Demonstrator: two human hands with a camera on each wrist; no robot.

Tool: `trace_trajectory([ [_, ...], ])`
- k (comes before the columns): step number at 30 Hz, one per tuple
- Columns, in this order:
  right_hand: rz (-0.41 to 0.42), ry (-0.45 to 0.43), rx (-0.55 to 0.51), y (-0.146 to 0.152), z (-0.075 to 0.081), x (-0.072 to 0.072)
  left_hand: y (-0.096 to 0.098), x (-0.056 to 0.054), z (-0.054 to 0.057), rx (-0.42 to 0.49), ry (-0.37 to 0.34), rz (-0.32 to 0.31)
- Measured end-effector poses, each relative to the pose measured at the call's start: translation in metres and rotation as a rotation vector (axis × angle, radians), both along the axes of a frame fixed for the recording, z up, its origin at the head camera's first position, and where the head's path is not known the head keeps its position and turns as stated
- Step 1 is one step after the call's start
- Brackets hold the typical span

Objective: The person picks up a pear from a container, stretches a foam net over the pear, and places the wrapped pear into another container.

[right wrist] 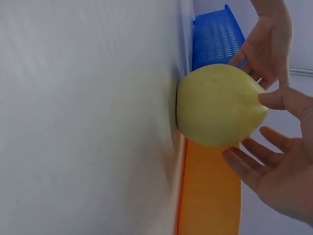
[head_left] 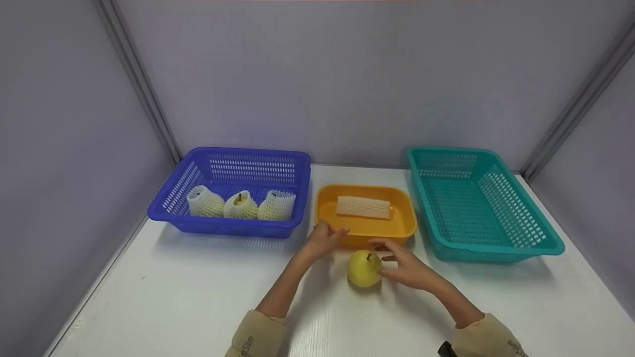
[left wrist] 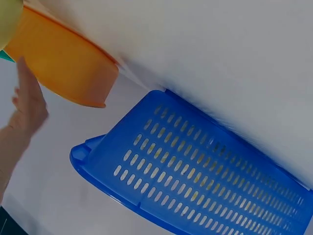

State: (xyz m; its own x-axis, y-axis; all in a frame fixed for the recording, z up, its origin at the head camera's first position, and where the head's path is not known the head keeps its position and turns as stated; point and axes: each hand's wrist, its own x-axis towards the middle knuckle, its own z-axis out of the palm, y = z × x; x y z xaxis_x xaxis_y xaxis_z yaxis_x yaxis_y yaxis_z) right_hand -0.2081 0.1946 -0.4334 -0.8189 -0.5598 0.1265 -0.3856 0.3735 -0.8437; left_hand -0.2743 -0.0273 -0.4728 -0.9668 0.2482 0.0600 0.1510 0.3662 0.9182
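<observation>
A bare yellow-green pear (head_left: 364, 268) stands upright on the table with its stem up. My right hand (head_left: 407, 265) is at its right side, fingers loosely bent and spread; in the right wrist view, the thumb lies against or very near the pear's top. My left hand (head_left: 325, 240) hovers by the front left rim of the orange tub (head_left: 357, 240), fingers relaxed and holding nothing; whether it touches the rim I cannot tell. Inside the tub lies a flat white foam net sleeve (head_left: 363, 207).
On the left is a blue basket (head_left: 233, 228) with three pears in foam nets (head_left: 240, 206) along its front side. A teal basket (head_left: 496, 251) stands on the right, with no fruit visible in it. Grey walls (head_left: 317, 99) close off the table's back and sides.
</observation>
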Motion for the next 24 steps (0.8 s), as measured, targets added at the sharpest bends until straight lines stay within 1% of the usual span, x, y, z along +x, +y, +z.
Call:
trace_trajectory([
  [2,-0.013,0.033,-0.021,0.000,0.001,-0.002,0.001,-0.010,-0.014,0.006,0.063,0.093],
  [3,-0.023,0.043,-0.030,0.001,0.000,-0.004,0.002,-0.014,-0.018,-0.002,0.073,0.136],
  [4,-0.035,0.052,-0.044,0.002,-0.003,-0.006,0.004,-0.014,-0.019,-0.016,0.091,0.165],
  [6,-0.066,0.071,-0.057,0.004,-0.008,-0.013,0.007,-0.020,-0.027,-0.026,0.092,0.220],
  [7,-0.082,0.076,-0.066,0.005,-0.011,-0.016,0.009,-0.027,-0.039,-0.030,0.123,0.246],
  [9,-0.108,0.077,-0.091,0.007,-0.017,-0.022,0.011,-0.039,-0.050,-0.019,0.093,0.275],
  [10,-0.113,0.084,-0.102,0.008,-0.018,-0.025,0.013,-0.047,-0.061,-0.005,0.105,0.293],
  [12,-0.117,0.097,-0.121,0.008,-0.020,-0.028,0.015,-0.068,-0.081,0.047,0.063,0.326],
  [13,-0.118,0.103,-0.127,0.009,-0.020,-0.030,0.015,-0.077,-0.088,0.064,0.019,0.334],
  [14,-0.121,0.105,-0.132,0.009,-0.020,-0.031,0.015,-0.083,-0.093,0.099,-0.028,0.331],
  [15,-0.130,0.107,-0.130,0.009,-0.021,-0.033,0.014,-0.094,-0.104,0.123,-0.056,0.331],
  [16,-0.139,0.107,-0.129,0.008,-0.020,-0.034,0.014,-0.100,-0.110,0.163,-0.099,0.325],
  [17,-0.152,0.105,-0.127,0.008,-0.020,-0.035,0.012,-0.103,-0.109,0.193,-0.160,0.314],
  [18,-0.168,0.103,-0.125,0.007,-0.019,-0.036,0.012,-0.104,-0.110,0.221,-0.182,0.310],
  [19,-0.186,0.100,-0.123,0.006,-0.019,-0.037,0.011,-0.100,-0.104,0.256,-0.208,0.305],
  [20,-0.200,0.096,-0.126,0.006,-0.018,-0.038,0.010,-0.090,-0.091,0.270,-0.245,0.306],
  [21,-0.216,0.091,-0.131,0.005,-0.016,-0.039,0.009,-0.078,-0.072,0.273,-0.296,0.311],
  [22,-0.233,0.089,-0.133,0.004,-0.014,-0.040,0.009,-0.063,-0.052,0.301,-0.326,0.314],
  [24,-0.260,0.095,-0.130,0.001,-0.004,-0.038,0.008,-0.035,-0.016,0.340,-0.349,0.322],
])
